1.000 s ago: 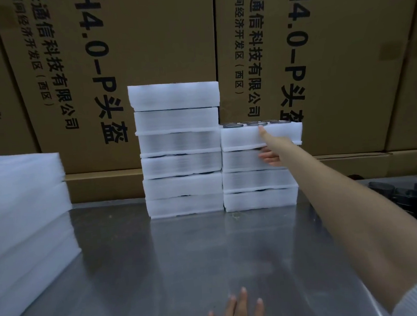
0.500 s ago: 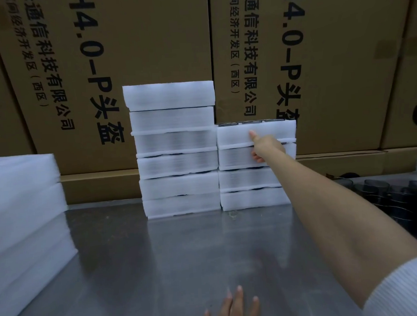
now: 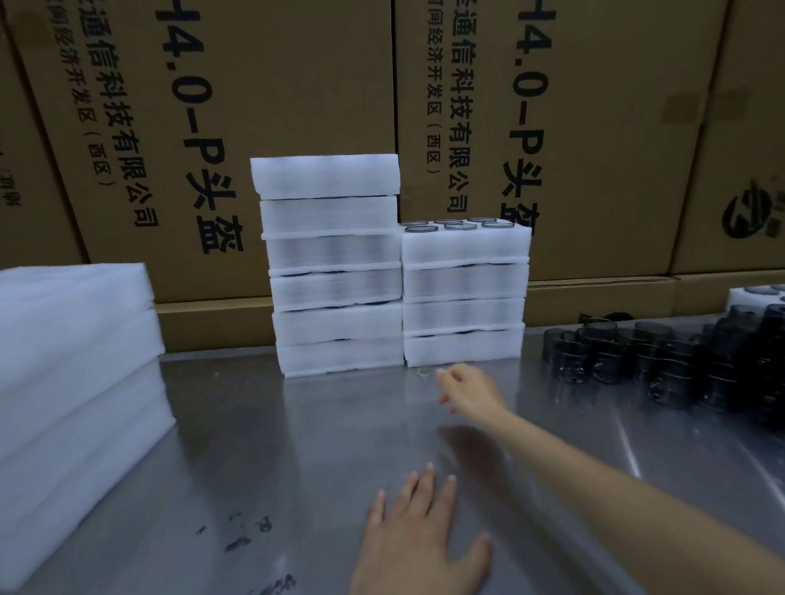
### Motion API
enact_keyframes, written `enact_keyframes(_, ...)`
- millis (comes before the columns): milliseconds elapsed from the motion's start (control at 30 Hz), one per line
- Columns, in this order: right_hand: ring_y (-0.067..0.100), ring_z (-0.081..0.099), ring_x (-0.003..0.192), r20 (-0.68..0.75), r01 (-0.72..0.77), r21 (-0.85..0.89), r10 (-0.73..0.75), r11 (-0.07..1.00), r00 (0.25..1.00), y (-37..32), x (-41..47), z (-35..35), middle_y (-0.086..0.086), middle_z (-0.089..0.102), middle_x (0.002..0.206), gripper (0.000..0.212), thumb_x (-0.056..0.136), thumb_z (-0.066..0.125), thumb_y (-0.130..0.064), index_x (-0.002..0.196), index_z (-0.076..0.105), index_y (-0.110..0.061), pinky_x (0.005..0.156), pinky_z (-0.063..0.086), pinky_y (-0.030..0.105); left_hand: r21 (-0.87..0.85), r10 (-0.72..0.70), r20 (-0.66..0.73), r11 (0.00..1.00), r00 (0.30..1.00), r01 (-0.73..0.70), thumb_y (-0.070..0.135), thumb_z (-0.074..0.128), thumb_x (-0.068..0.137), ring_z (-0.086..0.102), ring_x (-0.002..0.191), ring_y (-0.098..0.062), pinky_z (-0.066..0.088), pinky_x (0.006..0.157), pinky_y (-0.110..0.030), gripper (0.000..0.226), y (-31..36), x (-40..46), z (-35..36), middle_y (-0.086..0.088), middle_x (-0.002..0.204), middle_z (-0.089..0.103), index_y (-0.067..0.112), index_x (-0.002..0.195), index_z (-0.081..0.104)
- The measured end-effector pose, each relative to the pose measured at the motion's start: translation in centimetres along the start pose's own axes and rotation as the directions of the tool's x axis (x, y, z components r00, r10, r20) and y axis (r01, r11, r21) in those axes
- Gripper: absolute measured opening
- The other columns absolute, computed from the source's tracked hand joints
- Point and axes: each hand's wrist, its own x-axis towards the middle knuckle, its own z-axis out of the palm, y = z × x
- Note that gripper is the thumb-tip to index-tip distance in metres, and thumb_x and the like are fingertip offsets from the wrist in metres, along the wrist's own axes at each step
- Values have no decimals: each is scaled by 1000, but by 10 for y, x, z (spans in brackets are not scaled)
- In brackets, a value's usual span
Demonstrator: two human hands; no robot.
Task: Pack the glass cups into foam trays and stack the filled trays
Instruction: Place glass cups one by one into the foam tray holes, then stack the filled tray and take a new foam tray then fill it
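The left hand [image 3: 420, 548] lies flat on the metal table [image 3: 252, 444], fingers spread. The right hand [image 3: 470, 389] hangs near the short tray stack [image 3: 464, 293], fingers maybe loosely curled, holding nothing.

- Right hand [image 3: 472, 391]: motion-blurred; finger pose can't be read.
- Left hand [image 3: 420, 548]: wrist cut off by bottom edge.
- Foam sheets [image 3: 61, 400] at left: cut by left edge; sheet count unclear.
- Dark glass cups [image 3: 688, 362] at right: pile runs off right edge, blurred together, too many to count.
- Filled foam trays [image 3: 466, 292]: only the top tray's cup rims [image 3: 455, 225] show; lower contents hidden.
- Cardboard boxes [image 3: 277, 97]: tops cropped, print partly cut.
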Motion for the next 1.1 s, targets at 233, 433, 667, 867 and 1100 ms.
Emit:
enact_keyframes(233,22,62,89,-9,84,-15,-84,996,996,-2,-118,20,4,68,88,26,98,43,-29,81,60,-22,81,47,35,33,-31,-22,999,999,32,39,32,97,19,144,-17,11,116,-44,59,14,-10,-10,1,157,21,21,151,18)
enact_keyframes(433,19,55,106,13,112,-206,-112,972,994,-6,-188,13,-2,64,112,32,100,30,-31,104,61,-26,84,43,31,106,-76,-176,990,982,95,21,31,97,44,126,-22,31,106,-35,44,27,-46,-12,-4,136,50,14,140,37)
enact_keyframes(667,22,53,106,1,169,-376,-181,911,983,-17,-229,11,6,62,109,36,101,27,-31,105,60,-17,83,37,32,127,22,-177,992,984,0,24,34,96,48,121,-25,36,98,-34,43,19,-81,-12,-5,135,52,15,137,45)
enact_keyframes(867,15,48,119,9,248,-454,-274,856,962,-7,-248,10,-5,59,124,27,97,41,-34,117,57,-26,94,34,27,568,276,-105,805,955,-170,29,38,90,54,105,-31,27,92,-37,32,-13,-84,-77,-10,111,61,14,106,61)
enact_keyframes(1100,10,46,120,2,253,-428,-278,868,960,-5,-244,10,-13,57,122,25,93,46,-36,115,56,-31,93,34,24,568,-311,-515,573,798,590,41,45,91,9,145,-32,6,115,-53,75,-121,-76,-217,-15,156,12,7,149,10)
